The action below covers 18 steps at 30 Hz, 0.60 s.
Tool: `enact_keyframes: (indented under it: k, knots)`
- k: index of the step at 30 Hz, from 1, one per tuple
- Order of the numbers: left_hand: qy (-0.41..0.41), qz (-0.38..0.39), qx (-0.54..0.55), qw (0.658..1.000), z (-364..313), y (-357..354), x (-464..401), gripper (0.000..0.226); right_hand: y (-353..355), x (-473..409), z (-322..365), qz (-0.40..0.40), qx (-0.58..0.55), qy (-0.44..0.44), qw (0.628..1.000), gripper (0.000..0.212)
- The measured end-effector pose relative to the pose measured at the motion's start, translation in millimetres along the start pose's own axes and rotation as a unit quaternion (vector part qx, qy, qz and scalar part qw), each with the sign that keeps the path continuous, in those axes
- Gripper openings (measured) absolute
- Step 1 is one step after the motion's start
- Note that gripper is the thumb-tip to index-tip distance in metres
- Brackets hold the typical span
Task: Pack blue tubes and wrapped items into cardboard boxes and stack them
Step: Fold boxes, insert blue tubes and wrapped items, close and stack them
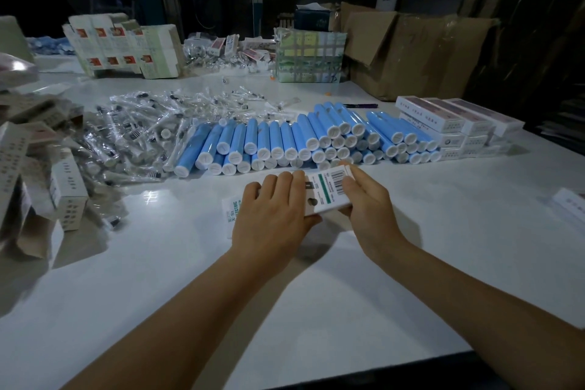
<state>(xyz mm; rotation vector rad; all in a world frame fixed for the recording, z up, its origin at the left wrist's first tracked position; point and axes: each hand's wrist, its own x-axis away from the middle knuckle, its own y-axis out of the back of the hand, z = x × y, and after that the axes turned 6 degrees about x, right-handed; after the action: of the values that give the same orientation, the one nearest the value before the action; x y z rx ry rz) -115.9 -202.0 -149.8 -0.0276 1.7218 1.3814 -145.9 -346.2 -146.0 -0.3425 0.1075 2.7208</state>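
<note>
Wide white surface [411, 263] carried everything. At its far right stood a large brown carton [421, 51], flaps open, with a taped, printed package [308, 55] just left of it.

Far left: a block of flat white cartons [126, 47] with red marks, standing on edge. More folded boxes [38, 168] lay heaped at the near left edge.

Centre of the surface: a long pile of blue tubes [285, 139], white caps facing the person, lying side by side and stacked higher toward the right. Left of and behind the tubes, a loose spread of wrapped items [142, 130] in clear plastic, touching the tube pile at its left end.

Right of the tubes: a stack of packed boxes [459, 127], white with pinkish tops, layered, just beside the last tubes. A dark pen [361, 105] lay behind the tubes.

Near the person, just in front of the tube pile: one small white box [326, 191] with barcode and green stripe, held between both hands. Left hand [272, 215] lay over its left part, fingers curled over the top, thumb beneath. Right hand [367, 199] gripped its right end, fingers curled round the edge. Whether the box touched the surface could not be told.
</note>
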Motion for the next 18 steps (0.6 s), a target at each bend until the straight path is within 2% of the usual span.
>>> enact_keyframes:
  k: [6, 13, 18]
  knots:
    - [0.017, 0.012, 0.017, 1.0, 4.7, -0.1, -1.9, 0.066, 0.4, -1.0, 3.1, 0.031, -0.045, -0.009, 0.998, 0.031]
    - [-0.01, 0.012, -0.038, 0.999, 1.2, -2.3, -1.8, 0.063, -6.7, 2.6, -4.2, 0.015, 0.105, 0.017, 0.994, 0.027]
    - [0.006, 0.052, -0.032, 0.998, 0.7, -2.0, -3.4, 0.065, -5.9, -0.6, -5.2, 0.02, 0.076, -0.024, 0.997, 0.032]
